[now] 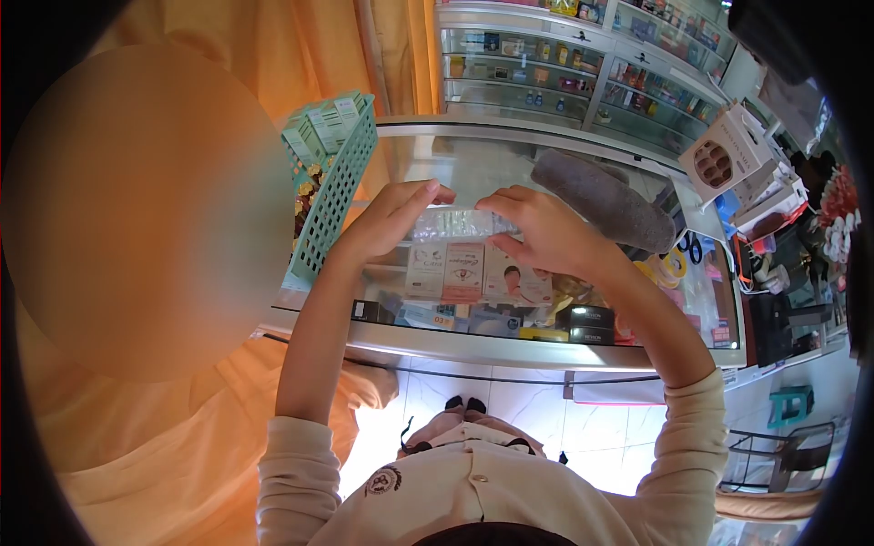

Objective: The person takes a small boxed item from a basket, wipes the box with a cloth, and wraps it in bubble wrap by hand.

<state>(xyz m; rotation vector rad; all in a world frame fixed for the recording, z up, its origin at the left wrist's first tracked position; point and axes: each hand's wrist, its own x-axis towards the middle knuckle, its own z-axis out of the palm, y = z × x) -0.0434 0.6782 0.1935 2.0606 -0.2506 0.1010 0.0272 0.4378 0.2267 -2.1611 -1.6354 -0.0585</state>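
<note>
A clear, shiny plastic pack (446, 224) lies between my hands over the glass counter; its contents cannot be made out. My right hand (551, 229) has its thumb and fingers curved around the right end of this pack. Beside the left end is my left hand (393, 217), fingers stretched toward the right and partly hidden behind one another; I see nothing in it. Just below the pack, flat printed boxes show at the glass: a white one (424, 271), a pink one with an eye picture (463, 271) and one with a face picture (517, 276).
A green plastic basket (344, 187) with small boxes stands at the counter's left end. A rolled grey cloth (605, 200) lies at the back right, near scissors (692, 246) and yellow tape rolls (672, 264). A press-on nail box (724, 156) stands on the right.
</note>
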